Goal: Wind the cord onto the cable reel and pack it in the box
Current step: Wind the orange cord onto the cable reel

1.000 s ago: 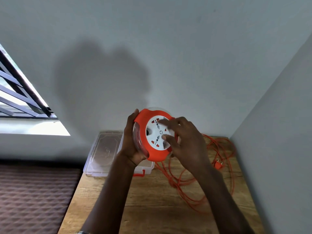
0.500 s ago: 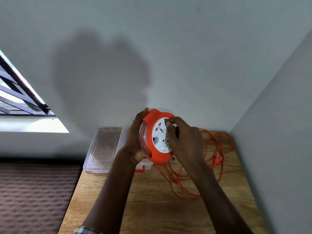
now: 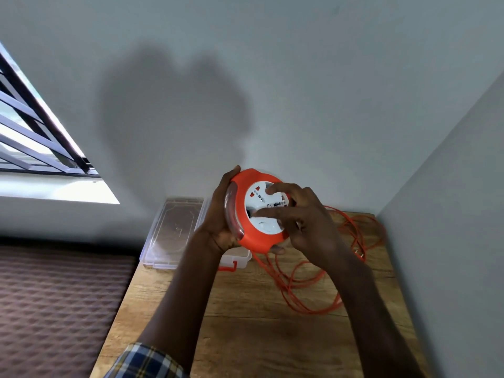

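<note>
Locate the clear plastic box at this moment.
In the head view, the clear plastic box lies open at the wooden table's far-left corner, against the wall, partly behind the left hand.

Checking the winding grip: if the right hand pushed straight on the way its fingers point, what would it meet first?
The right hand points left; its fingers already rest on the cable reel's white face, so it meets that first, probably.

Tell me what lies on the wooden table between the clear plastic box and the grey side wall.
In the head view, loose orange cord sprawls in loops over the wooden table between the clear plastic box and the grey side wall.
</note>
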Motion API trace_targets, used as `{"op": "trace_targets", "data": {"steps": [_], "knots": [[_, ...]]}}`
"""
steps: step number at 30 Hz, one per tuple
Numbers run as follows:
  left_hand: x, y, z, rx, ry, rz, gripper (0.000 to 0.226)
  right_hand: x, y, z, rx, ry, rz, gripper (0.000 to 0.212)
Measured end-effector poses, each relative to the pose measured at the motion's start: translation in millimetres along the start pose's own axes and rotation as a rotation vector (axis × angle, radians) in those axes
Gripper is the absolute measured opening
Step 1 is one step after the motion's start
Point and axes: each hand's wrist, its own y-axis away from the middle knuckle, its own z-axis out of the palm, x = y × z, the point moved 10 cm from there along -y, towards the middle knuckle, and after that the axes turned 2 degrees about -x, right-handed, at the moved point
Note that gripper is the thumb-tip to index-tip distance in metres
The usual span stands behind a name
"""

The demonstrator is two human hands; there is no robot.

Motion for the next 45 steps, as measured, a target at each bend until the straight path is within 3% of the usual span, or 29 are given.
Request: {"op": "trace_targets", "data": {"steps": [7, 11, 15, 20, 24, 31, 36, 40, 45], "knots": [[-2, 4, -12, 0.044, -0.049, -0.016, 0.069, 3, 1, 1, 0.038, 0.152, 0.116, 0.058], [1, 5, -12, 0.053, -0.051, 0.007, 0.066, 15, 8, -13, 0.146, -0.026, 0.370, 0.044], [0, 6, 1, 0.036, -0.032, 0.013, 0.063, 9, 5, -11, 0.166, 0.106, 0.474, 0.052], [0, 6, -2, 0.055, -0.056, 0.015, 0.063, 1, 6, -14, 0.204, 0.103, 0.280, 0.030], [-1, 5, -5, 0.060, -0.064, 0.008, 0.065, -1, 5, 2, 0.033, 0.023, 0.046, 0.049], [-1, 6, -6, 0.039, -0.055, 0.008, 0.066, 4, 7, 7, -0.076, -0.010, 0.070, 0.062], [-3, 5, -11, 0.058, -0.073, -0.010, 0.066, 10, 6, 1, 0.006, 0.117, 0.147, 0.059], [0, 4, -14, 0.077, -0.076, 0.020, 0.063, 12, 6, 3, 0.051, 0.078, 0.205, 0.054], [-2, 4, -7, 0.077, -0.084, 0.017, 0.065, 8, 12, -8, 0.240, 0.067, 0.316, 0.048]]}}
